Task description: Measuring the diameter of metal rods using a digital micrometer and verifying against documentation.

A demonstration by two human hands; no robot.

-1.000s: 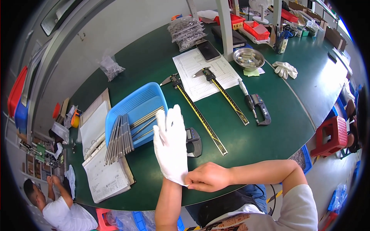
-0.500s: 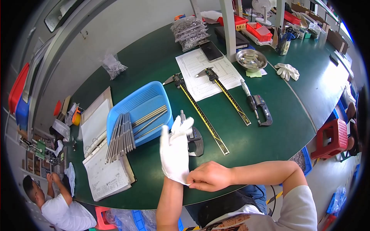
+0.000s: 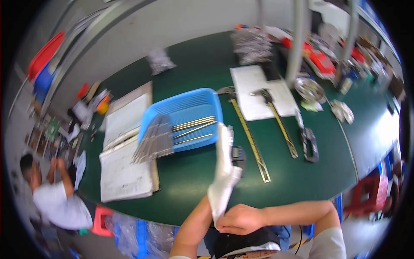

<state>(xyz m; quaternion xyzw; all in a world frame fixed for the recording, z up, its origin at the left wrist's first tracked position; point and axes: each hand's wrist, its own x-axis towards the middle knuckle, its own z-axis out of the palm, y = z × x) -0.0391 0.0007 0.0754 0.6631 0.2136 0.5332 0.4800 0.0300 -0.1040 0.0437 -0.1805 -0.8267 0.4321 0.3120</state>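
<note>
My left hand [image 3: 222,175] wears a white glove, turned edge-on with its fingers stretched out and holding nothing. At the wrist, my bare right hand [image 3: 242,219] pinches the glove's cuff [image 3: 217,211]. Just right of the gloved fingers lies a digital micrometer [image 3: 238,156], partly hidden by them. Beyond the fingertips sits a blue plastic basket [image 3: 183,96]. Several grey metal rods [image 3: 156,138] lean over its near left edge, and brass-coloured rods [image 3: 194,123] lie inside. Two calipers [image 3: 251,140] [image 3: 281,128] rest to the right, with a second micrometer [image 3: 309,146] past them.
An open binder [image 3: 126,176] lies left of the basket. Toward the back right are a paper sheet [image 3: 246,101], a metal bowl [image 3: 317,93] and a loose white glove [image 3: 342,112]. A shelf post [image 3: 296,43] rises there. Another person [image 3: 60,194] sits at far left.
My left hand has turned from showing its broad side to edge-on, its fingers closer together. My right hand keeps its pinch on the cuff. The whole view has shifted and blurred.
</note>
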